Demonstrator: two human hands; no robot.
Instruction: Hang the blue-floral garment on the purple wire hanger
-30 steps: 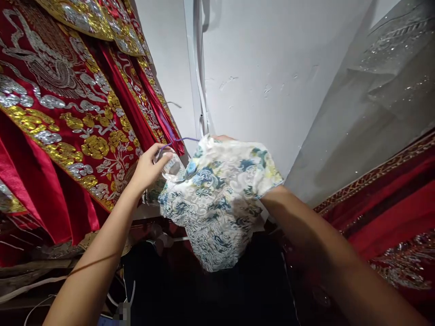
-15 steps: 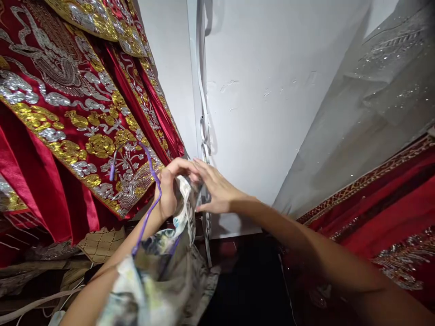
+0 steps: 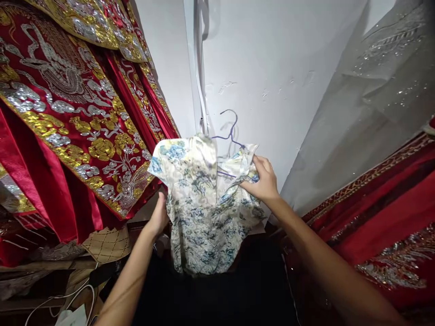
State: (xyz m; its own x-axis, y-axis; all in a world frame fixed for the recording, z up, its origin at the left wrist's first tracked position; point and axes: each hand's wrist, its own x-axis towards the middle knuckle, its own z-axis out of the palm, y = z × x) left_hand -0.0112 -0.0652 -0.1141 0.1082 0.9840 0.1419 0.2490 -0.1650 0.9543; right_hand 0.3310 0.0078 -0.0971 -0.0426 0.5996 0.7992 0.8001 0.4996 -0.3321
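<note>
The left hand (image 3: 159,217) is closed on the left side of the flowered dress (image 3: 204,208), held up by the white wall (image 3: 272,68). The right hand (image 3: 261,181) pinches its shoulder. The purple hanger (image 3: 231,131) could slip out if the cloth is tugged.

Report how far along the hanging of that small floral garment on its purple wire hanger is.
Done: the purple wire hanger is inside the small white garment with blue and green flowers, its hook sticking out at the neck. In hand: the right hand grips the bunched shoulder, the left hand holds the side edge. Left: that shoulder looks unsettled, and the hook hangs on nothing.
</note>
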